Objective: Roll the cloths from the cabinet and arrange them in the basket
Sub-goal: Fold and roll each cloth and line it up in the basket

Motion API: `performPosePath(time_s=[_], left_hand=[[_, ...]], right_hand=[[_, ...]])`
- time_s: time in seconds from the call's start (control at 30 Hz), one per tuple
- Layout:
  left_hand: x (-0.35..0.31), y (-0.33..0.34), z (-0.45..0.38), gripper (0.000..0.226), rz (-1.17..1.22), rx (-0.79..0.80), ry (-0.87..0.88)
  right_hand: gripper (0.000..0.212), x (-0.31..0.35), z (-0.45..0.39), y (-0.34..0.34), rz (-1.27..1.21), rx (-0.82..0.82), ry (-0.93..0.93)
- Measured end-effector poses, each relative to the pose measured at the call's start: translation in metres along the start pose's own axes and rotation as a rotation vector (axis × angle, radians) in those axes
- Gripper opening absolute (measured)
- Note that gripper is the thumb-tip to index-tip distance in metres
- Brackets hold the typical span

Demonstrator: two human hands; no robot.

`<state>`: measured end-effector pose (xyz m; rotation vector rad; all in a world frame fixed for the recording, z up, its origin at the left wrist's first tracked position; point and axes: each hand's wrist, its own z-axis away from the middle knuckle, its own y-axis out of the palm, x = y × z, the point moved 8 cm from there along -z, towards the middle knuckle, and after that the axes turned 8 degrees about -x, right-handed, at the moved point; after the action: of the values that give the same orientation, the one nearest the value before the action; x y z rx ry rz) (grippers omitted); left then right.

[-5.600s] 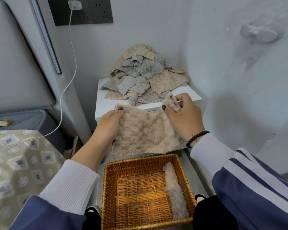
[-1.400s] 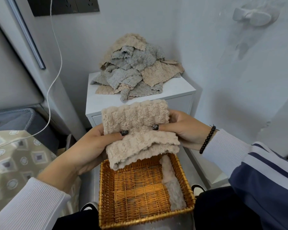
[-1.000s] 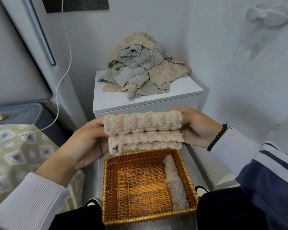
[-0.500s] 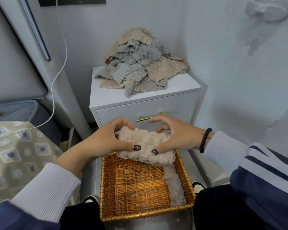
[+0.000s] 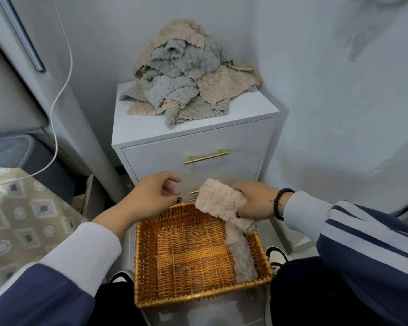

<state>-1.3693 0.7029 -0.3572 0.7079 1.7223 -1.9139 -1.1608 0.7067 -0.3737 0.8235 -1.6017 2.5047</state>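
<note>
One rolled beige cloth [image 5: 219, 200] is gripped in the right hand [image 5: 254, 201] over the wicker basket's [image 5: 149, 264] far right corner; the left hand [image 5: 151, 196] hovers empty, fingers loosely curled. Unrolled cloths [image 5: 186, 69] lie heaped on the cabinet [image 5: 198, 147].

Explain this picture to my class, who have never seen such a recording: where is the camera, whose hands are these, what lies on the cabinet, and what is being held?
There is no machine here. A person wears one wide-angle camera on the head, looking forward and down, so the arms enter from the bottom of the picture. The right hand grips a rolled beige cloth over the far right corner of a wicker basket. The left hand holds nothing, its fingers loosely curled above the basket's far rim. One rolled cloth already lies along the basket's right wall. Behind stands a white cabinet with a pile of unrolled grey and beige cloths on top, waiting to be rolled.
</note>
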Motion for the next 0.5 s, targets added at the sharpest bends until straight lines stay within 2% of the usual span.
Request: performPosePath(time_s=[0.1, 0.23, 0.33, 0.43, 0.5], left_hand=[[0.019, 0.016, -0.001, 0.039, -0.005, 0.131, -0.1], [0.024, 0.052, -0.002, 0.035, -0.025, 0.298, -0.127], [0.031, 0.077, -0.006, 0.037, -0.025, 0.391, -0.16], [0.042, 0.093, -0.012, 0.038, -0.004, 0.417, -0.208], [0.052, 0.104, -0.016, 0.036, 0.034, 0.431, -0.274]], right_hand=[[0.02, -0.03, -0.01, 0.017, 0.004, -0.042, 0.128], [0.018, -0.061, -0.037, 0.07, 0.033, -0.046, 0.231], [0.042, -0.085, -0.049, 0.116, -0.217, -0.127, 0.418], [0.068, -0.094, -0.049, 0.157, -0.516, -0.239, 0.523], [0.081, -0.1, -0.055, 0.176, -0.522, -0.298, 0.532]])
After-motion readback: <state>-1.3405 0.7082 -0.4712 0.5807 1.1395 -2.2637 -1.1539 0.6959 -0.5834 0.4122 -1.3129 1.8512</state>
